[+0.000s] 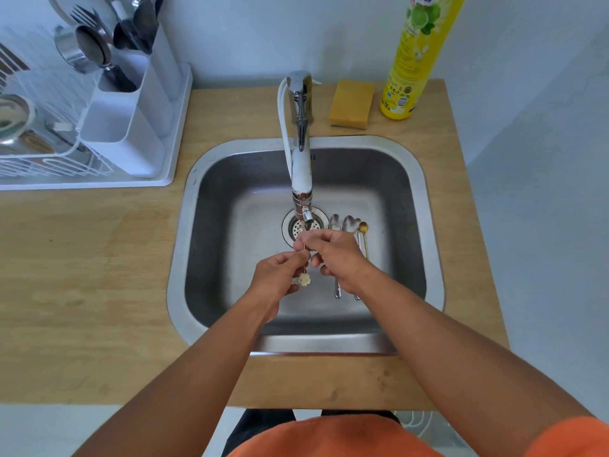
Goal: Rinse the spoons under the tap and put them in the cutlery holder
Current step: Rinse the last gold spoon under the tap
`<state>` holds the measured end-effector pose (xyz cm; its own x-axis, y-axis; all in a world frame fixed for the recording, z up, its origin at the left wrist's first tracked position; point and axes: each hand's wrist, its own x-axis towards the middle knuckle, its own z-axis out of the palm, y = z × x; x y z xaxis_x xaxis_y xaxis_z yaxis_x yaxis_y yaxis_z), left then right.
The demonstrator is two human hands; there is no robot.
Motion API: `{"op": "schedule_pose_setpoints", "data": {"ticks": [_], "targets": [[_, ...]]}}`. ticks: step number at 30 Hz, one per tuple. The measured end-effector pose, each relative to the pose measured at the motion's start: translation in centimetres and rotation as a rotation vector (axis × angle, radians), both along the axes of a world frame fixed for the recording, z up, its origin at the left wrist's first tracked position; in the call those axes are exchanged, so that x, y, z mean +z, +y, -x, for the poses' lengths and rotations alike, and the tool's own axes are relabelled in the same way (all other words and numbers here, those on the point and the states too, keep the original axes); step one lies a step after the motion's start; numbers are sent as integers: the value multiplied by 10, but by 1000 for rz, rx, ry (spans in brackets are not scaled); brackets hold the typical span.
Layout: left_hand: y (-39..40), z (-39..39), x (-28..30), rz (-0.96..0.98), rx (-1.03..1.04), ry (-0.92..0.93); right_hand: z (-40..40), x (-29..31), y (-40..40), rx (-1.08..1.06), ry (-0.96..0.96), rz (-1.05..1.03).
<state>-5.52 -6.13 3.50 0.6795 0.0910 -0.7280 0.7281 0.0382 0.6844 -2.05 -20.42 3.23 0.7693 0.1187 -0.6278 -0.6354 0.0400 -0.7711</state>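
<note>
Both grips pinch one thin gold spoon [304, 271] with a pale flower-shaped end: the left hand [280, 278] holds its lower stem, the right hand [333, 255] its upper part, right under the tap [301, 153] spout. Largest around them is the wooden surface [82, 275], then the steel sink [405, 225]. A white cutlery holder [131, 107] stands back left, already holding cutlery. More spoons [346, 225] lie on the sink floor, just right of the drain [293, 227].

Brushed steel sink [184, 245]; glossy chrome tap [301, 166] (matt wooden counter [99, 275]).
</note>
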Motion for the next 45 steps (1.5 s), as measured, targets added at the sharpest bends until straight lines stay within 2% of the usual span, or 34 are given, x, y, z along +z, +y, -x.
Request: {"op": "schedule_pose_setpoints", "data": {"ticks": [7,14,18,20,23,26,37,45], "targets": [[-3,8,-5,52,62,18,7,-3,-2,-2,12,12],[-2,14,-8,7,-42,28,-4,0,-8,-32,-33,92],[-1,17,-9,-20,-76,22,-6,-3,-13,-90,-54,247],[-2,20,-10,-35,-78,20,-8,-5,-19,-98,-56,448],[-1,22,-12,-76,-90,22,-11,-11,-32,3,-80,805],[0,22,-13,-80,-91,42,-11,-20,-46,37,-101,971],[0,22,-13,-94,-99,69,-2,-36,-65,319,-32,1220],[0,22,-9,-97,-76,72,-6,-41,-65,325,-22,1213]]}}
